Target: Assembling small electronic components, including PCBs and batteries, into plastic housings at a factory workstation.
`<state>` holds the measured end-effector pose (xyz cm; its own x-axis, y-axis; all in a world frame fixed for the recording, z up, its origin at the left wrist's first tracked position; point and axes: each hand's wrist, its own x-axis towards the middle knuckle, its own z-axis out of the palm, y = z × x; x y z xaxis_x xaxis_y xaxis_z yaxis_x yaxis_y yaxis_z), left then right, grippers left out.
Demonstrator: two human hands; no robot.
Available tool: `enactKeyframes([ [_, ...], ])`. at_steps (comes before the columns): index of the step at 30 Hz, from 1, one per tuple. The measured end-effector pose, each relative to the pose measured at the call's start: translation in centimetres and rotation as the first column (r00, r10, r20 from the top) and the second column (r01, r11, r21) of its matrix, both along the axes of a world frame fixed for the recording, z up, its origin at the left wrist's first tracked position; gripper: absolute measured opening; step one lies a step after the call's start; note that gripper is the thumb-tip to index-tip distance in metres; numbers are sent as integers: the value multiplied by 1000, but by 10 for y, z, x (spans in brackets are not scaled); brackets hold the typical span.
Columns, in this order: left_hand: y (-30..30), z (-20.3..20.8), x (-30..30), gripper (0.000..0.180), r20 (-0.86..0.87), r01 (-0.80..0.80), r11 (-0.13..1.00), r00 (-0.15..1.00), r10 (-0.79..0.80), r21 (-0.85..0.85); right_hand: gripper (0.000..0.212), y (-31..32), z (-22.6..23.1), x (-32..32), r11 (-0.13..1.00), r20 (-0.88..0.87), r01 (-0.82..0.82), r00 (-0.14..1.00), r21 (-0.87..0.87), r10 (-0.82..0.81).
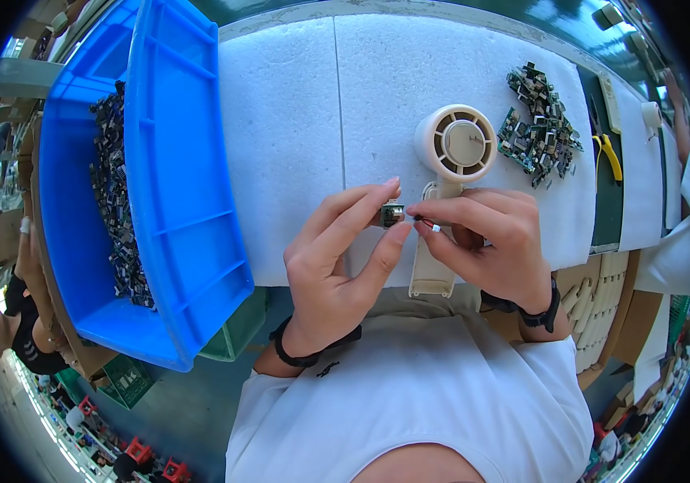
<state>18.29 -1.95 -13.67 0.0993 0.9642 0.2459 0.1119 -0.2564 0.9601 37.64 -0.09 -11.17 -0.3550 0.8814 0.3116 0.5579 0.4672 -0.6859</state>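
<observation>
Between the thumb and fingers of my left hand is a small green circuit board with a metal part on it. My right hand pinches a thin cable with a small white connector, close beside the board. Whether cable and board touch, I cannot tell. Under my hands lies a cream handheld fan, its round grille pointing away from me. Its handle is an open shell running toward me, partly hidden by my right hand.
At the left stands a blue crate with a heap of circuit boards. More boards are piled at the right on the white foam sheet. Yellow-handled pliers lie beyond. A box of cream parts is at lower right.
</observation>
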Motion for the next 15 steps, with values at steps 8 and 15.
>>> enactKeyframes([
  [8,0,2,5,38,-35,-10,1000,999,11,13,22,-1,-5,1,999,-49,32,998,33,-30],
  [15,-1,7,8,37,99,51,992,994,-40,-115,18,-1,-10,3,994,-89,40,996,101,-31],
])
